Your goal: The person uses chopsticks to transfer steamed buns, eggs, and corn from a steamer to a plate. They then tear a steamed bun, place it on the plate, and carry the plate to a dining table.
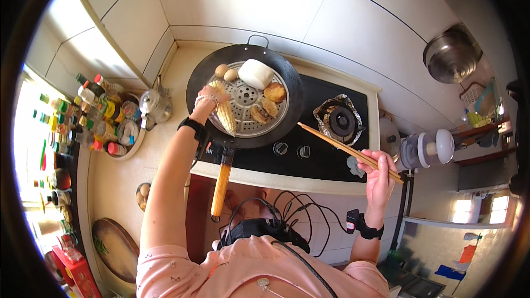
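Note:
A dark wok (pixel 296 91) with a wooden handle sits on the left side of the stove, a perforated metal steamer rack (pixel 246 126) inside it. My left hand (pixel 213 94) is at an ear of corn (pixel 227 116) on the rack's left; whether its fingers grip the corn cannot be made out. Beside the corn lie two eggs (pixel 225 72), a white steamed bun or dough block (pixel 256 73) and several browned food pieces (pixel 270 106). My right hand (pixel 381 174) holds a pair of wooden chopsticks (pixel 350 151), their tips just right of the wok.
A foil-lined burner (pixel 340 120) and two knobs (pixel 292 150) are on the black stove. Left stand a metal kettle (pixel 155 105), crowded bottles (pixel 101 111), a bowl of eggs (pixel 143 194) and a round cutting board (pixel 116 248). A lidded pot (pixel 389 136) stands right. Cables hang before my body.

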`<state>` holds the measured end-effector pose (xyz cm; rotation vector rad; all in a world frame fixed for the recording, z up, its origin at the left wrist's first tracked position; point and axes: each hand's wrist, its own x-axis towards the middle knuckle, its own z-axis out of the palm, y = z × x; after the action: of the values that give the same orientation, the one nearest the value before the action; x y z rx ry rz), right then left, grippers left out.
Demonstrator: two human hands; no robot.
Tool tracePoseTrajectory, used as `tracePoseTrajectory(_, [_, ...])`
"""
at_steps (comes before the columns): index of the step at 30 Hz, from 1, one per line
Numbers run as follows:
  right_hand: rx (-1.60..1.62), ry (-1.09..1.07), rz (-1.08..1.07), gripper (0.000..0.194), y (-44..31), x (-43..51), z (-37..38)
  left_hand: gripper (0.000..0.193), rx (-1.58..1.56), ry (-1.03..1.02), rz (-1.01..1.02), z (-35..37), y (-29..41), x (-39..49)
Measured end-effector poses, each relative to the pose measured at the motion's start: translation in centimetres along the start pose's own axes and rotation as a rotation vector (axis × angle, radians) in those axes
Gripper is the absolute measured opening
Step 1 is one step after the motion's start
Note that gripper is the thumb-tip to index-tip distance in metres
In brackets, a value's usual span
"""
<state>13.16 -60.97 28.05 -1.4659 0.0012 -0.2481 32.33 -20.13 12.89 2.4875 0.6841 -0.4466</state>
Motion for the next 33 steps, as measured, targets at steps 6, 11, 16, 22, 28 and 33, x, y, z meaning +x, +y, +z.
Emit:
tracePoseTrajectory(6, [0.032,-0.084,-0.003,0.026,0.3,1.1,0.8,0.069,0.035,-0.008,0.073,1.3,-0.1,0.5])
tracePoseTrajectory(11, [0.081,-0.168,0.029,0.026,2.3,4.4,3.1,0.068,0.141,0.108,0.235,-0.1,0.7,-2.4])
tracePoseTrajectory(16, [0.08,-0.294,0.088,0.028,5.4,8.5,6.9,0.055,0.238,0.159,0.456,-6.0,0.6,-7.7])
tracePoseTrajectory(22, [-0.011,-0.463,0.038,0.027,10.9,14.6,12.8,0.045,-0.085,0.347,0.667,-11.5,-4.3,-19.6])
tracePoseTrajectory(28, [-0.154,-0.494,0.016,0.022,15.6,18.2,16.2,0.041,-0.462,0.298,0.36,-10.6,-11.5,-32.4])
tracePoseTrajectory(33, [-0.22,-0.384,-0.009,0.03,16.1,18.7,17.4,0.034,-0.732,0.354,0.01,-6.9,-17.6,-36.3])
